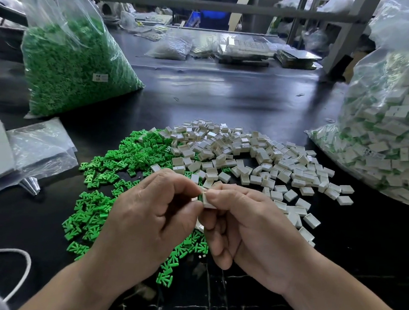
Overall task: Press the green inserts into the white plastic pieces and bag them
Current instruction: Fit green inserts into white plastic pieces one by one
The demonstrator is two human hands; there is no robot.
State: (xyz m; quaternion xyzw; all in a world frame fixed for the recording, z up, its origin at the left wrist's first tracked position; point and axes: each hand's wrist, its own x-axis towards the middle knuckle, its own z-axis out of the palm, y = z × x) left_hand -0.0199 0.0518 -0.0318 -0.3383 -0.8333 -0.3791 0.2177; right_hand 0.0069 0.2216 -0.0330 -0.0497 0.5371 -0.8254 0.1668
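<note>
White piece [207,200] held above the dark tabletop [227,96], pinched by curled fingers [187,185] of left hand [146,213] and right hand [246,230] together — loose green inserts [115,163] left of it, white pile [247,153] behind it, bag of filled pieces [389,134] to its far right.

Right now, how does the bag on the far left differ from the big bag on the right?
The left bag holds only green inserts; the right bag holds white pieces with green showing among them. The left bag looks narrower; the right bag spreads wider and runs past the picture's edge. Both are clear plastic, well filled, and rest on the dark table.
</note>
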